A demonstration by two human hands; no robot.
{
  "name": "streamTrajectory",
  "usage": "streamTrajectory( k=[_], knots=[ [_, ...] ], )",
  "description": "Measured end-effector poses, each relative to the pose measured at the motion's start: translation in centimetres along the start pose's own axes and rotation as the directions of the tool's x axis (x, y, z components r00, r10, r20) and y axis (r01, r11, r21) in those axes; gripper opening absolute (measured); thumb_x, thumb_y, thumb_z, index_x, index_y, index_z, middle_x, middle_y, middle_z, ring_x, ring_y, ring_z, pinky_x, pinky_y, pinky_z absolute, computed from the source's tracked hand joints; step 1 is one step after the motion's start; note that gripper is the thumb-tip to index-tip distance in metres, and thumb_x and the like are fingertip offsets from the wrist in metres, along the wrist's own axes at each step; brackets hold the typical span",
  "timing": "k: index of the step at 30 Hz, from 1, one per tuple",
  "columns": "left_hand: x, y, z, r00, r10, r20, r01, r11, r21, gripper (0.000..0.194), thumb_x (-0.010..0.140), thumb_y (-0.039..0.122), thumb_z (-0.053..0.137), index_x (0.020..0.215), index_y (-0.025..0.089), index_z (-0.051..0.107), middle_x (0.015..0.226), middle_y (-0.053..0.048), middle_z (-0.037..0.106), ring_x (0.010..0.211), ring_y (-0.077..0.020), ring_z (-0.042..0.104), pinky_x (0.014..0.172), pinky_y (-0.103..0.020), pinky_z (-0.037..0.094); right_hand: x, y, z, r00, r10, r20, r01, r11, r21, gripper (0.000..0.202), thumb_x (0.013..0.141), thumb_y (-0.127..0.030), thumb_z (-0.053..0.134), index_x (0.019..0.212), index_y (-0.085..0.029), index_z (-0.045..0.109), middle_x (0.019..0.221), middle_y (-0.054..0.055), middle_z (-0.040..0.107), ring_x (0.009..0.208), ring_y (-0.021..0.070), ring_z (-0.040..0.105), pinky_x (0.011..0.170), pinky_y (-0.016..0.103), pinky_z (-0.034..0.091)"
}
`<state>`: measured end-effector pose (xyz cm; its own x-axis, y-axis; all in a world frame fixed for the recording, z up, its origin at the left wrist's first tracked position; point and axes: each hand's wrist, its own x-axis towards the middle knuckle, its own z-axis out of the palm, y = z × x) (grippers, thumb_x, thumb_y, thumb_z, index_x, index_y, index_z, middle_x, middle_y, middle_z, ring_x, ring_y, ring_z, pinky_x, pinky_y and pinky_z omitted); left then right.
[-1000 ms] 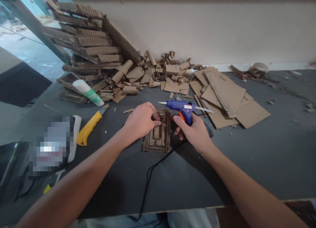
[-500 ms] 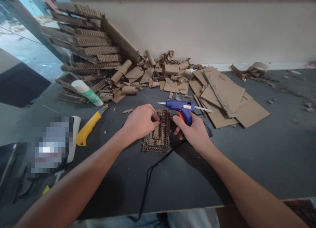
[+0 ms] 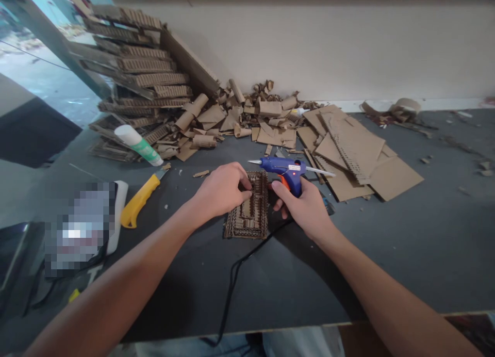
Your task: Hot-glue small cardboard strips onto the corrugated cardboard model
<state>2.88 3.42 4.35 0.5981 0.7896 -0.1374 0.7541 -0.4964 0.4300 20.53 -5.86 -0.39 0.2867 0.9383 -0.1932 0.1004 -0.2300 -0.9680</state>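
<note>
A rectangular panel of corrugated cardboard strips (image 3: pixel 251 224) lies flat on the dark table, its strips set in nested borders. My left hand (image 3: pixel 224 189) rests over the panel's left side, thumb and fingers pinched low at its middle; what they pinch, if anything, is too small to make out. In my right hand (image 3: pixel 303 205) is a blue glue gun (image 3: pixel 280 165) with an orange trigger, its metal nozzle pointing left above the panel's far end. A clear glue stick (image 3: pixel 320 171) sticks out of the gun's back, and a small red light glows on its body.
A yellow utility knife (image 3: pixel 141 199) and a white-and-green bottle (image 3: pixel 138 144) lie on the left, near a blurred-out device (image 3: pixel 81 228). Cardboard scraps (image 3: pixel 232 114), stacked corrugated pieces (image 3: pixel 143 63) and flat sheets (image 3: pixel 356 145) fill the back. A black cord (image 3: pixel 232 274) runs toward the front edge.
Both hands keep nearly the same pose, the left pinched at the panel and the right around the glue gun. The whole view has shifted very slightly.
</note>
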Motion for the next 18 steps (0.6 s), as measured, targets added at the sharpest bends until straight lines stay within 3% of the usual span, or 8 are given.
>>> streamTrajectory(
  k=[10,18],
  knots=[
    [0.07,-0.58,0.09,0.993,0.120,-0.012,-0.120,0.992,0.028,0.011,0.079,0.029,0.071,0.080,0.019,0.075,0.110,-0.006,0.064,0.093,-0.0224,0.065,0.093,-0.038,0.049,-0.01,0.03,0.03,1.000,0.002,-0.001,-0.002,1.000,0.008,0.039,0.084,-0.056,0.068,0.090,-0.019,0.056,0.055,0.000,0.064,0.038,0.0103,0.052,0.040,0.022,0.039],
    [0.24,-0.82,0.20,0.992,0.122,-0.021,-0.122,0.992,0.022,0.013,0.079,0.031,0.072,0.081,0.019,0.076,0.109,-0.006,0.065,0.091,-0.0223,0.064,0.090,-0.038,0.049,-0.04,-0.08,0.00,1.000,0.007,-0.008,-0.007,1.000,0.000,0.038,0.084,-0.054,0.069,0.089,-0.019,0.057,0.055,0.000,0.065,0.037,0.0103,0.052,0.039,0.022,0.038]
  ],
)
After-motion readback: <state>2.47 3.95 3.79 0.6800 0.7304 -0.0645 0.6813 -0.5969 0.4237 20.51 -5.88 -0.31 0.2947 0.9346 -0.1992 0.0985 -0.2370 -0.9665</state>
